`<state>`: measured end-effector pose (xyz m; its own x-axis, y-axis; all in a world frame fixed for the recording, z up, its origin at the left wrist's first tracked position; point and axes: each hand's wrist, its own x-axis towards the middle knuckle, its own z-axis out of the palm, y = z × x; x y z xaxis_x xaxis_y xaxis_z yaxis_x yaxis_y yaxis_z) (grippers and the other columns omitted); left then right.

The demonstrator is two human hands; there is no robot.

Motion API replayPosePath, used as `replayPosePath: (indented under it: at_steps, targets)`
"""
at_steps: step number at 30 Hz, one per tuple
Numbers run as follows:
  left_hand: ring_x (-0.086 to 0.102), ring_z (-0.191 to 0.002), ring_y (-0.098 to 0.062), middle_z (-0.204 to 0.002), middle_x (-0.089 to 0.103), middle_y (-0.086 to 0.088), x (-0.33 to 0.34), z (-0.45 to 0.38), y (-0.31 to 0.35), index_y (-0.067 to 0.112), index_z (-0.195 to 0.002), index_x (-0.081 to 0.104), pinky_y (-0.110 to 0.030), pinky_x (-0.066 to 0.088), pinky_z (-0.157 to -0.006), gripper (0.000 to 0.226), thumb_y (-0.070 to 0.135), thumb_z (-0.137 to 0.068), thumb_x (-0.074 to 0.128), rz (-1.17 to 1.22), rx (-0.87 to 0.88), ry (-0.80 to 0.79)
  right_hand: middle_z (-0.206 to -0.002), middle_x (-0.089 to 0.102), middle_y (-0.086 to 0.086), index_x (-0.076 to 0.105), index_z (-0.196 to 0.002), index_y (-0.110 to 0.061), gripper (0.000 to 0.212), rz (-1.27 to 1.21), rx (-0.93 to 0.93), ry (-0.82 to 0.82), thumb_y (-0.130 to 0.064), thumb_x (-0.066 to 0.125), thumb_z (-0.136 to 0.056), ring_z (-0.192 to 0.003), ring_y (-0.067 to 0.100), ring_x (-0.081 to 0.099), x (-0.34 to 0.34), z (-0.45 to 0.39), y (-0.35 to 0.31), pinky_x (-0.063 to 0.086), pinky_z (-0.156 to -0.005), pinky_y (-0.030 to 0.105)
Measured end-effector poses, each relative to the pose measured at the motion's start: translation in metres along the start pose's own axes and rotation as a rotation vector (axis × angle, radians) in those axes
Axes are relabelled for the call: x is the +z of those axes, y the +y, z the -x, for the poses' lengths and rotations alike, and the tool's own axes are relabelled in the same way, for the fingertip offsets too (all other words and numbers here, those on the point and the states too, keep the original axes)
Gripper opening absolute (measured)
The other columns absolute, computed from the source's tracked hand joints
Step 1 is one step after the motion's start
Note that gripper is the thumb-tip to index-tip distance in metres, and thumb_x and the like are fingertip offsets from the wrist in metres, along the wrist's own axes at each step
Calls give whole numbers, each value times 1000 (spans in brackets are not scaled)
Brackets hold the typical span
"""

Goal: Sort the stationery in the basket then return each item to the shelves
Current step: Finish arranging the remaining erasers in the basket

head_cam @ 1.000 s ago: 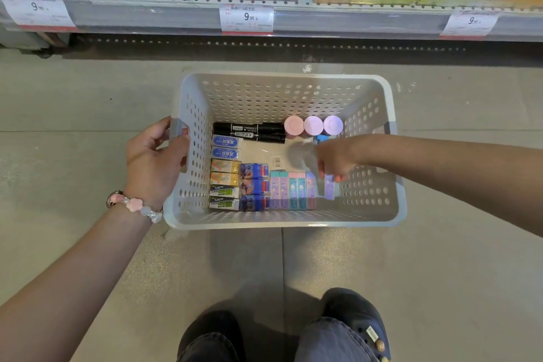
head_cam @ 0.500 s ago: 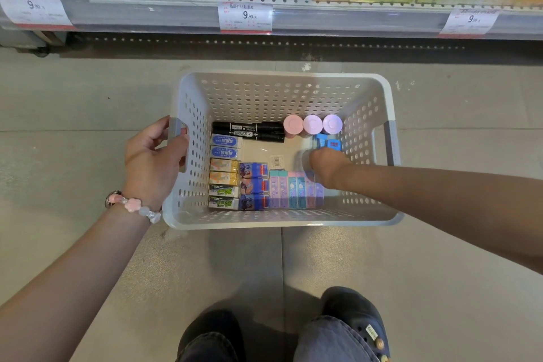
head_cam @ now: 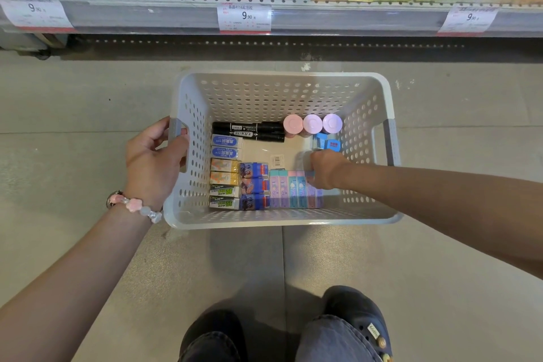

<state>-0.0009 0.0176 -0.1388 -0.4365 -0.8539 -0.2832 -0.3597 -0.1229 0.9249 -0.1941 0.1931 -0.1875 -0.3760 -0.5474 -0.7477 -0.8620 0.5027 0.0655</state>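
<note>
Head camera looks down on your two shoes first, standing just behind the basket on the floor. Your left hand grips the grey handle on the left wall, fingers curled over the rim and thumb outside; I judge this is to keep the light basket from sliding while the other hand works inside. A bead bracelet sits on that wrist. Your right arm comes in over the right wall and bends down at the wrist, so your right hand reaches the bottom. Its fingers point down at the right end of the row of pastel flat packs, but they are hidden under the knuckles, so I cannot tell if they pinch a pack or only press it into line. To the left of this hand lie blue boxes, and beside your left hand a column of erasers, all side by side, which looks like sorting by kind. Just beyond your right hand are small blue items, then three round pastel caps and two black markers at the far wall. Farther away is the shelf with price tags, where each item must go back.
</note>
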Motion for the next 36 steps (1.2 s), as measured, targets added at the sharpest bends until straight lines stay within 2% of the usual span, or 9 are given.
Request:
replayPosePath:
  at_steps: [8, 14, 18, 21, 25, 28, 31, 33, 36]
  targets:
    - [63, -66, -13, -98, 65, -11, 0, 1, 0, 22, -99, 67, -26, 54, -56, 21, 6, -89, 58, -5, 4, -9, -116, 59, 12, 52, -121, 0, 28, 113, -24, 30, -7, 42, -96, -99, 24, 58, 2, -1, 0, 49, -78, 29]
    - [63, -71, -20, -98, 66, -9, 0, 1, 1, 21, -100, 68, -31, 54, -61, 21, 7, -89, 58, -3, 3, -14, -124, 56, 10, 50, -124, -2, 29, 296, -71, 83, -4, 42, -97, -113, 23, 57, 7, 1, 0, 50, -84, 27]
    - [64, -73, -22, -97, 66, -9, -1, 0, 1, 17, -103, 68, -25, 55, -57, 21, 5, -89, 58, -4, -6, -10, -122, 58, 13, 47, -124, 0, 30, 183, -41, 84, -1, 43, -95, -110, 27, 60, 4, 2, -2, 51, -83, 31]
    - [64, -74, -22, -95, 67, -6, -1, 0, 1, 19, -103, 67, -30, 55, -60, 21, 6, -89, 58, -4, -15, -14, -119, 60, 13, 51, -120, -3, 27, 89, 4, 81, -4, 48, -93, -106, 30, 61, -3, 7, -2, 50, -75, 32]
    - [64, -76, -22, -95, 66, -4, -1, 0, 1, 21, -101, 67, -30, 54, -61, 21, 7, -89, 58, -1, -14, -17, -112, 64, 6, 57, -111, -7, 27, 311, -25, 157, 4, 47, -89, -102, 26, 63, -21, 20, 0, 39, -58, 26]
    - [64, -78, -24, -96, 66, -6, 0, 1, 2, 19, -104, 67, -35, 54, -65, 22, 6, -89, 58, 2, -20, -17, -122, 59, 4, 55, -119, -9, 34, 427, -32, 189, 4, 41, -91, -110, 22, 53, -31, 21, 5, 33, -71, 27]
    - [63, -78, -26, -99, 66, -9, 0, 2, 3, 18, -106, 67, -40, 54, -68, 22, 6, -89, 58, -1, -23, -19, -124, 55, -2, 52, -124, -14, 35, 523, -33, 207, -1, 38, -94, -99, 18, 35, -33, 15, 9, 31, -80, 27]
    - [63, -77, -26, -100, 66, -10, 0, 2, 3, 18, -106, 67, -41, 54, -69, 22, 6, -89, 58, -3, -18, -20, -124, 55, -2, 51, -124, -16, 35, 544, -34, 203, -3, 37, -94, -110, 18, 41, -33, 13, 10, 35, -90, 27]
    - [64, -74, -21, -98, 67, -7, 0, 2, 3, 18, -107, 67, -38, 54, -66, 23, 6, -89, 58, -10, -18, -14, -127, 51, 1, 50, -126, -14, 35, 487, -11, 165, -4, 37, -95, -126, 26, 37, -32, 10, 9, 39, -92, 29]
